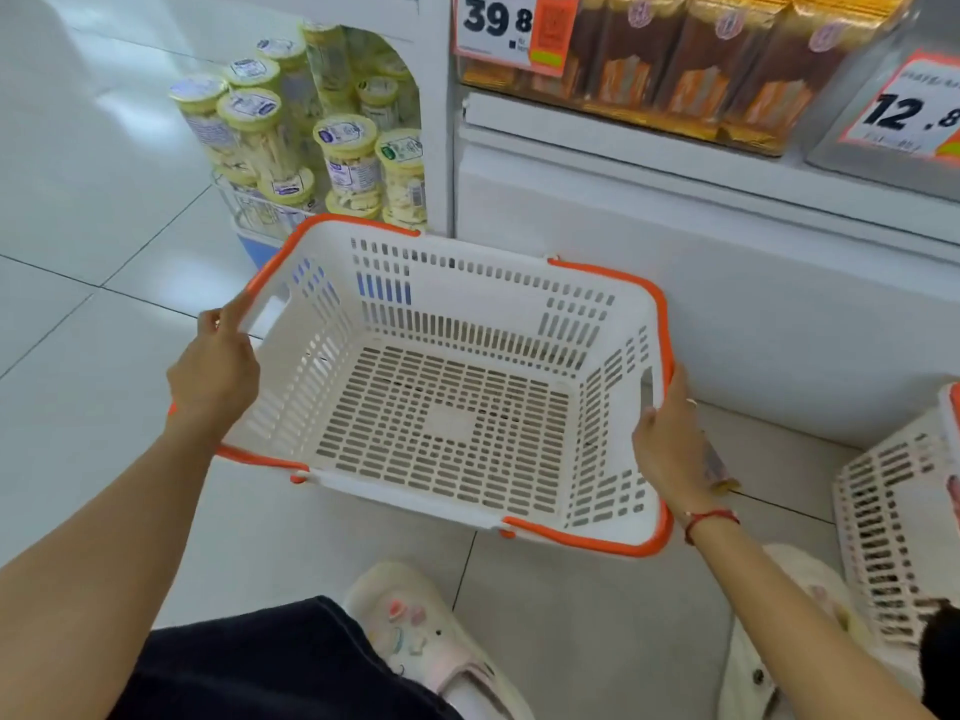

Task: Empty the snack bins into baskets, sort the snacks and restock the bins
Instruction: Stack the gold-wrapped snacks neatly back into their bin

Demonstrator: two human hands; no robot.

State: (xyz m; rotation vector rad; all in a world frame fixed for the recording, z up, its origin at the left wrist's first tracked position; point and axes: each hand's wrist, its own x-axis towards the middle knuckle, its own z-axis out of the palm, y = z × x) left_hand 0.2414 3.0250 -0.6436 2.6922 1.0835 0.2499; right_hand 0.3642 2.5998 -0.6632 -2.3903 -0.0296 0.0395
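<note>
The left hand (215, 368) and right hand (670, 439) grip opposite end walls of a rectangular, slotted white plastic basket (447, 402) with orange handles, above glossy floor tiles (104, 241).

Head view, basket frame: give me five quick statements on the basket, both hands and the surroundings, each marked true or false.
1. The white basket with orange handles is empty. True.
2. Only one hand holds the basket. False: the left hand grips its left end and the right hand grips its right end.
3. Jars with pale green lids stand in a display beyond the basket. True.
4. The price sign above the basket reads 12.8. False: it reads 39.8; the 12.8 sign is further right.
5. A second white basket sits on the floor at the right edge. True.
</note>
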